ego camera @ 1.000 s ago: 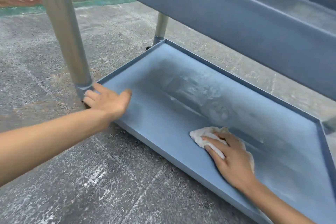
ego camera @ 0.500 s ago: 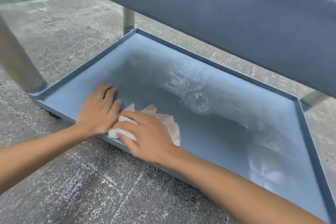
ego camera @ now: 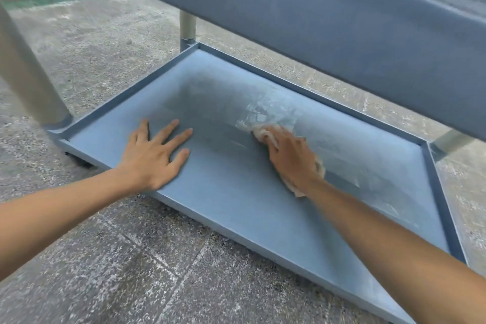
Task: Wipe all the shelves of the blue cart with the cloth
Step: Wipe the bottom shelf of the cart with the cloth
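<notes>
The blue cart's bottom shelf [ego camera: 236,208] is a shallow tray with a raised rim, low over the floor. My right hand [ego camera: 292,158] presses a crumpled white cloth [ego camera: 259,132] onto the middle of the shelf; most of the cloth is hidden under the palm, with a bit showing by the wrist. A whitish smeared patch lies just beyond the cloth. My left hand [ego camera: 155,155] rests flat on the shelf near its front left, fingers spread, holding nothing. The upper shelf [ego camera: 328,16] of the cart overhangs the back.
Grey metal posts [ego camera: 29,79] stand at the shelf's left corners, another post [ego camera: 188,31] at the back. A dark caster shows under the front left corner. Speckled concrete floor surrounds the cart, with green and red paint at the far left.
My right hand has swept the cloth from the front left edge towards the middle of the shelf. My left hand has flattened on the shelf with fingers spread.
</notes>
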